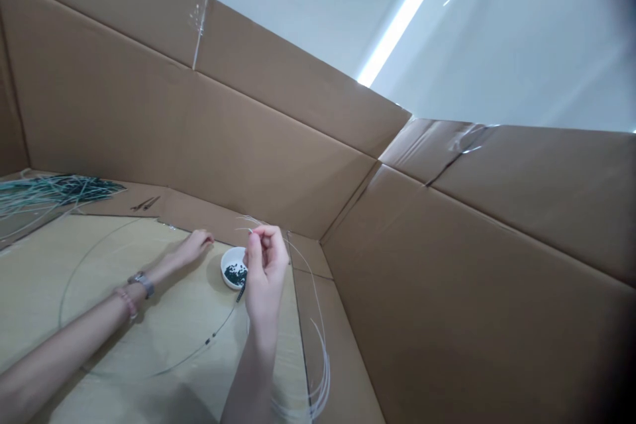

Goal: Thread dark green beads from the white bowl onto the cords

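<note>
My right hand (267,262) is raised, thumb and fingers pinched on thin white strands whose tips stick out to the left. From it the strands (325,371) loop down the right side of the table. Beside this hand stands a small white bowl (226,266) with dark green beads (235,274) in it, partly hidden by the hand. My left hand (195,246) is left of the bowl, low over the table, fingers curled closed; what they hold, if anything, is hidden. A thin cord (183,363) with a few dark beads curves across the table and under my left arm.
Tall cardboard walls (278,139) surround the yellowish tabletop (163,331). A bundle of green strands (64,191) lies at the far left, with a pair of small dark tools (145,203) beside it. A bright strip light (407,13) shines overhead.
</note>
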Demonstrator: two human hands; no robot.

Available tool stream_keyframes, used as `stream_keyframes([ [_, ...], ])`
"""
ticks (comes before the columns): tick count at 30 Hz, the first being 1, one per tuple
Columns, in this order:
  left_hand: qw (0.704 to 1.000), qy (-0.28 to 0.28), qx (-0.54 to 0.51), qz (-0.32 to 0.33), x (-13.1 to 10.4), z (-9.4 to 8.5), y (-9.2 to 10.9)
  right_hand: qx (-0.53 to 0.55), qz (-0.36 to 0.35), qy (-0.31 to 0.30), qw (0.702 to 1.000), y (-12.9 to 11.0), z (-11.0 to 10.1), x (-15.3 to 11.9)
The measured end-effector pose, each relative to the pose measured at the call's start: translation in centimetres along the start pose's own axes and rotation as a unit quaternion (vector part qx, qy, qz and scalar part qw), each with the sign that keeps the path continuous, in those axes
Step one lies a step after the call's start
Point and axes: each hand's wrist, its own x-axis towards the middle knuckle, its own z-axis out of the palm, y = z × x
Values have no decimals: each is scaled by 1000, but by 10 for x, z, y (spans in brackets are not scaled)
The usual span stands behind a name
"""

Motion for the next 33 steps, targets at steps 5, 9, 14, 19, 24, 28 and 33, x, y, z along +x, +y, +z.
stream_keyframes([
  [5,992,66,-102,36,-13,-46,64,-21,-20,-7,1000,-10,2,-7],
  [9,975,111,-180,74,-59,-87,131,-51,-83,19,995,-19,5,-14],
  [14,917,162,-334,150,-105,-103,170,-72,-163,26,984,-26,9,-25],
  [19,878,157,-429,144,-108,-98,163,-110,-224,79,965,-31,14,-29],
  [24,835,106,-523,132,-100,-97,167,-90,-262,93,956,-34,18,-26],
  [28,806,65,-571,144,-98,-96,174,-110,-286,133,942,-36,19,-25],
  [33,785,45,-594,171,-95,-93,176,-85,-291,125,945,-39,21,-27],
])
